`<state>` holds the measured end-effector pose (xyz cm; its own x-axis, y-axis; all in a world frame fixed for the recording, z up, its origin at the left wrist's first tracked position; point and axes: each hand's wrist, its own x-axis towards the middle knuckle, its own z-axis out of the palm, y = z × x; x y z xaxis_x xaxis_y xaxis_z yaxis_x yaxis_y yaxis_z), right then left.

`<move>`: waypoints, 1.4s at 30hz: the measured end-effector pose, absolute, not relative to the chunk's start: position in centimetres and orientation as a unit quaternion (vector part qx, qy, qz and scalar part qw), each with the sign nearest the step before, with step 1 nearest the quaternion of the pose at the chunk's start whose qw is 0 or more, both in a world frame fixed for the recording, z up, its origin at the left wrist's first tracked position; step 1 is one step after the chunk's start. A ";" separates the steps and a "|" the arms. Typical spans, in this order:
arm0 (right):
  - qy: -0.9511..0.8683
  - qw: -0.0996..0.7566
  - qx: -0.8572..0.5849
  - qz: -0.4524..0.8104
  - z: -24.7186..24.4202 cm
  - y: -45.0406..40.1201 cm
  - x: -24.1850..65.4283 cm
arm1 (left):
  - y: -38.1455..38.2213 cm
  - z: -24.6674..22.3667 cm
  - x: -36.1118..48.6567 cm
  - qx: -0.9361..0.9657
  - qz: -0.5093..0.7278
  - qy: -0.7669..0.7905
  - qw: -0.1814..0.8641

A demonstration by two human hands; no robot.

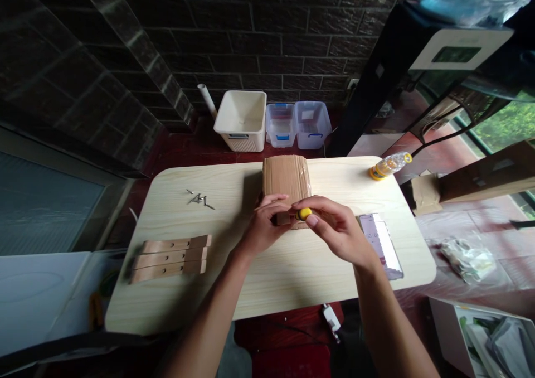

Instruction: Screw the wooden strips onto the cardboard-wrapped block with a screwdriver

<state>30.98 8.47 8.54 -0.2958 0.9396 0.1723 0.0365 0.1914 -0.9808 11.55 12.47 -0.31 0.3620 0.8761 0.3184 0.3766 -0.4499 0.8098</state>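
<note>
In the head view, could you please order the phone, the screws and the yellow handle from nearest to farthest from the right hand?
1. Yellow handle, in the right hand.
2. Phone, to that hand's right.
3. Screws, on the table's left side.

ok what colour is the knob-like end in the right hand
Yellow: the knob-like end in the right hand, in the head view.
</note>
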 end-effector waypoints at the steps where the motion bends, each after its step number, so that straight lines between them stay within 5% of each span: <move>1: -0.628 0.447 -0.387 0.507 8.6 8.6 31.0 | 12.5 -0.3 11.6 0.761 0.381 0.413 0.324; 8: -0.635 0.411 -0.354 0.551 9.3 9.6 31.5 | 11.8 0.5 11.3 0.757 0.379 0.417 0.331; 26: -0.568 0.521 -0.303 0.560 5.1 8.0 31.5 | 11.1 -0.4 11.1 0.751 0.427 0.377 0.334; 42: -0.563 0.534 -0.347 0.527 5.9 7.8 29.8 | 11.0 -0.6 10.8 0.749 0.415 0.392 0.336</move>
